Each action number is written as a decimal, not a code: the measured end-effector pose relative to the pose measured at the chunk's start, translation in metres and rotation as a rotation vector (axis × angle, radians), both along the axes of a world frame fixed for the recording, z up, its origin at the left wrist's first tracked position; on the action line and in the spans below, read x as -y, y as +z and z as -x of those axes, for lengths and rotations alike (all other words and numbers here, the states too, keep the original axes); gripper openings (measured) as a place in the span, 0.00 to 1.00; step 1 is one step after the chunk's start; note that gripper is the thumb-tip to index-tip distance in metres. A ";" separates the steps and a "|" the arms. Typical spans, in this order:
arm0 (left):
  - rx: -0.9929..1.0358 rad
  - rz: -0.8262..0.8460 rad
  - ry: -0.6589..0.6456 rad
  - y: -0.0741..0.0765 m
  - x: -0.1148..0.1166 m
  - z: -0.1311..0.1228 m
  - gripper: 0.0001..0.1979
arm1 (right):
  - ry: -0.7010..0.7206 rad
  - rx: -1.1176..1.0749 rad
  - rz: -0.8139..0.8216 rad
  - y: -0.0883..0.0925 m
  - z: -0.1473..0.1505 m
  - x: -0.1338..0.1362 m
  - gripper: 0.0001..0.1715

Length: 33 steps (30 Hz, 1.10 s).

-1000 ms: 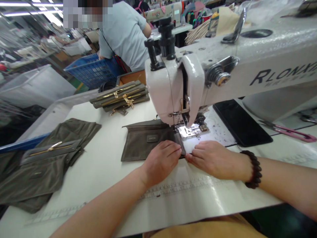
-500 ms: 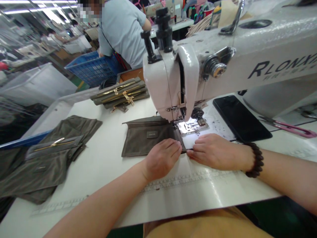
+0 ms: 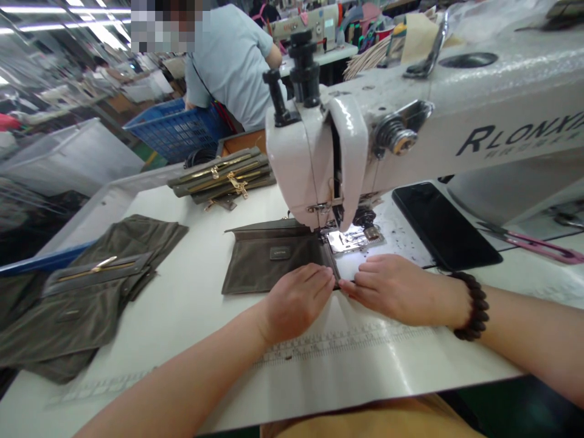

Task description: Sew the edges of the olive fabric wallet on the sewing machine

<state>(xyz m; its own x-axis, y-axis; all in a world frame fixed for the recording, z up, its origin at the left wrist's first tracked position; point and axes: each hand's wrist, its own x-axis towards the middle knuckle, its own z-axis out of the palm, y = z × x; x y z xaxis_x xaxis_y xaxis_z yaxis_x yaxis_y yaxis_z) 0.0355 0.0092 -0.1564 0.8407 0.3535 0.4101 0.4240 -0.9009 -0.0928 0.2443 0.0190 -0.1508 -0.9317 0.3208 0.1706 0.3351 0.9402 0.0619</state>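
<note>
A dark olive fabric pouch piece [image 3: 255, 267] with a small label lies on the sewing table, its right edge by the lit presser foot [image 3: 335, 238] of the sewing machine [image 3: 314, 152]. My left hand [image 3: 298, 298] rests flat over the pouch's lower right part, fingers side by side near the edge; its thumb is hidden. Just right of that edge, my right hand [image 3: 395, 289] has its fingers curled, with the fingertips at the pouch's lower right corner. What lies beneath those fingers is hidden. The needle area is partly covered by the machine head.
Olive pieces [image 3: 91, 298] with zippers lie at left, and a stack of zippered pouches [image 3: 223, 176] behind. A black phone [image 3: 447, 225] and pink-handled snips [image 3: 542, 243] are at right. Ruler markings [image 3: 319, 347] cross the front. A person [image 3: 232, 61] stands beyond near a blue basket [image 3: 177, 131].
The view has shifted slightly, so table and hands appear a little lower. The right fingertips have come slightly closer to the pouch's corner; the pouch has barely moved.
</note>
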 end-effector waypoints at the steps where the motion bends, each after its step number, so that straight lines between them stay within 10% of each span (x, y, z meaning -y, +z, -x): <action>1: 0.001 0.030 0.003 0.000 0.000 0.001 0.12 | 0.012 0.027 -0.005 0.001 0.000 0.001 0.13; 33: -0.011 0.134 0.122 -0.008 -0.052 0.009 0.08 | -0.222 -0.062 -0.082 -0.013 0.013 -0.017 0.13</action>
